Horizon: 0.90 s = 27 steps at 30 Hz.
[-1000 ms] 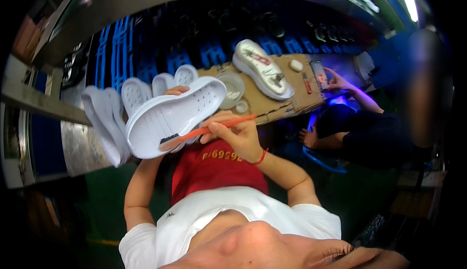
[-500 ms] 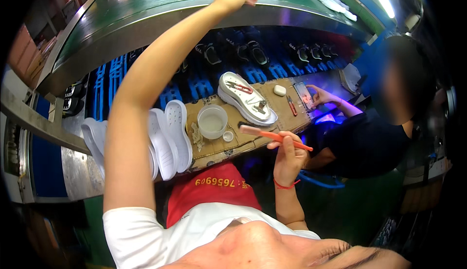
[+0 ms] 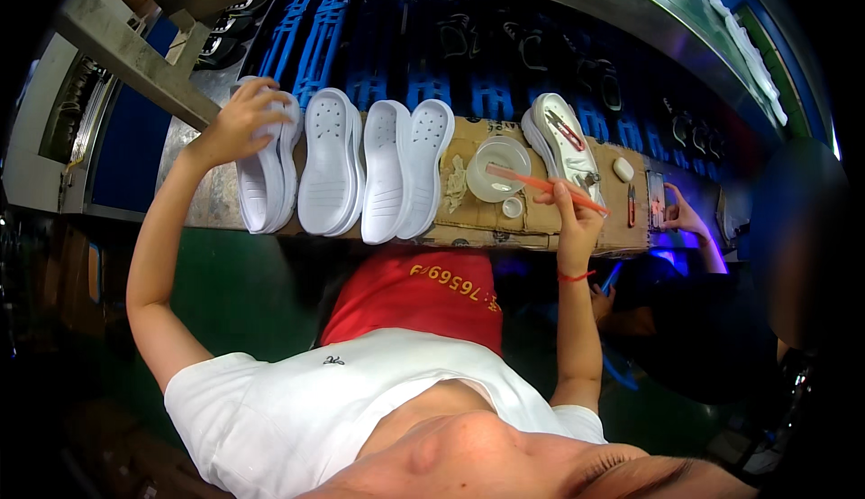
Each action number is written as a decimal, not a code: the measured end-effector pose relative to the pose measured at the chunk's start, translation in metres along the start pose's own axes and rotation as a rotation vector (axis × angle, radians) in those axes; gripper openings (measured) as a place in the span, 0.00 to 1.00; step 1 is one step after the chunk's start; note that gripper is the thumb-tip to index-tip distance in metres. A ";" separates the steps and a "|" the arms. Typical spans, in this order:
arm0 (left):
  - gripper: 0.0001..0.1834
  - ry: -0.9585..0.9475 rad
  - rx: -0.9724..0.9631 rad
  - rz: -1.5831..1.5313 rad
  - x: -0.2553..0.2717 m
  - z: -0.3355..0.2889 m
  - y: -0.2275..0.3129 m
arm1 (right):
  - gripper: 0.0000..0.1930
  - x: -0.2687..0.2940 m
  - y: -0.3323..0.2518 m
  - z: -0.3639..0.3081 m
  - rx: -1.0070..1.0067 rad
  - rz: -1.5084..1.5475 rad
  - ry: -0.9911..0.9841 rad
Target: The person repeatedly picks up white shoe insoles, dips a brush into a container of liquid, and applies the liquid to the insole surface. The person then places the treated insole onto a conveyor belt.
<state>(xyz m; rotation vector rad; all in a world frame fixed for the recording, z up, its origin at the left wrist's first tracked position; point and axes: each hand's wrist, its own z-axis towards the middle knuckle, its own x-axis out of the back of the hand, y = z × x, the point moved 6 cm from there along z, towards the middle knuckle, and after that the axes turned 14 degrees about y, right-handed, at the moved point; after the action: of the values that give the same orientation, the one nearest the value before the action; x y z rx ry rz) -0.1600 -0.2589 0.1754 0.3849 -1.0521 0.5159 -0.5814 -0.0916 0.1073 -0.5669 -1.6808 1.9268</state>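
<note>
My left hand (image 3: pixel 236 128) is at the far end of the leftmost white shoe sole (image 3: pixel 263 188), its fingers curled over the top of the pile. Beside it stand more white soles (image 3: pixel 329 165), several in a row, with small holes near their far ends. My right hand (image 3: pixel 578 215) grips an orange-handled brush (image 3: pixel 550 185). The brush tip lies over a round translucent tub (image 3: pixel 498 152) of pale liquid. Beyond my right hand, a white sole (image 3: pixel 557 129) carries red-handled thread snips (image 3: pixel 566 131) and a small metal piece.
Cardboard (image 3: pixel 468 228) covers the bench under a small cup (image 3: pixel 513 207), a white case (image 3: pixel 623 170) and a second pair of snips (image 3: pixel 632 206). A co-worker's hand (image 3: pixel 687 215) touches a phone on the right. A metal beam (image 3: pixel 135 66) slants on the left; blue racks with shoes stand behind.
My left hand has come down from the green belt to the leftmost soles. My view has turned left. The brush in my right hand now reaches over the tub.
</note>
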 end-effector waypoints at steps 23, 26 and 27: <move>0.22 -0.073 0.635 -0.718 -0.013 -0.003 0.035 | 0.12 -0.022 0.032 0.061 0.024 -0.310 -0.180; 0.35 -0.083 0.879 -1.342 -0.064 -0.030 0.057 | 0.12 -0.009 0.048 0.066 -0.102 -0.191 -0.158; 0.36 -0.102 0.886 -1.513 -0.076 -0.036 0.066 | 0.12 -0.005 0.054 0.067 -0.218 -0.152 -0.159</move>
<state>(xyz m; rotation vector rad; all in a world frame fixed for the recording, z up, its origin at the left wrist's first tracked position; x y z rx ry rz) -0.2024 -0.2022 0.0948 1.7923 -0.3209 -0.4722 -0.6253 -0.1517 0.0635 -0.3602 -1.9898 1.7321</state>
